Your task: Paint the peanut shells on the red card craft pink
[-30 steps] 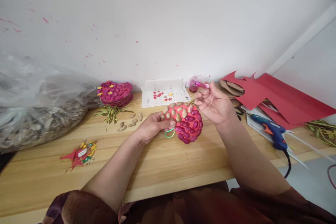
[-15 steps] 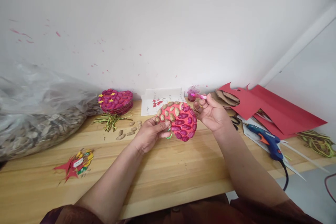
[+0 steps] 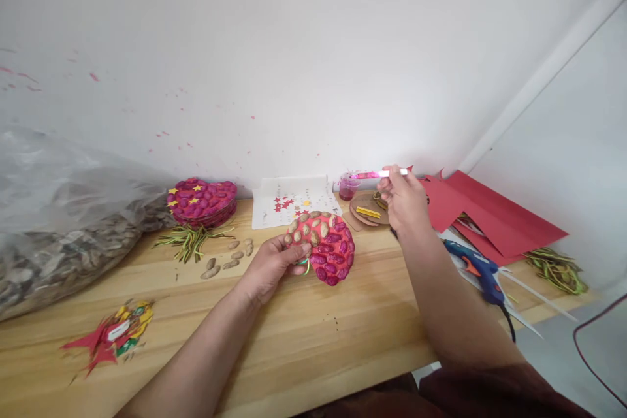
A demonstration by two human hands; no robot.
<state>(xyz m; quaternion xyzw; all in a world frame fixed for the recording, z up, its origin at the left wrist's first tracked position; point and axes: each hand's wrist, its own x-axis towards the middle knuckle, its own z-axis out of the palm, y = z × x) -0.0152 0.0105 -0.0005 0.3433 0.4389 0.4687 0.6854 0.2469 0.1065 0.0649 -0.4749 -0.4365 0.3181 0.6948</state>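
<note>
Since half a second ago, the right hand (image 3: pixel 405 201) has drawn away from the peanut-covered disc (image 3: pixel 324 243), and the brush (image 3: pixel 376 174) has swung nearly level, its pink end now at the cup (image 3: pixel 346 192) on the far side. Across everything runs the wooden bench (image 3: pixel 372 326), with a clear plastic bag (image 3: pixel 93 222) at the left and red paper (image 3: pixel 514 215) at the far right. Both forearms reach from the near side, the left slanting right, the right leaning left with its wrist raised. At the middle, the left hand (image 3: pixel 272 266) pinches the disc by its left edge, thumb on top and fingers behind, so most of it extends right of the fingers. Tan peanuts cover its far left part, magenta ones its right and near part. Right of the cup, the right fingers pinch the brush's white handle, apart from the disc. Whether the brush touches the cup, I cannot tell. Beside the left thumb shows a small green loop (image 3: pixel 305 264).
</note>
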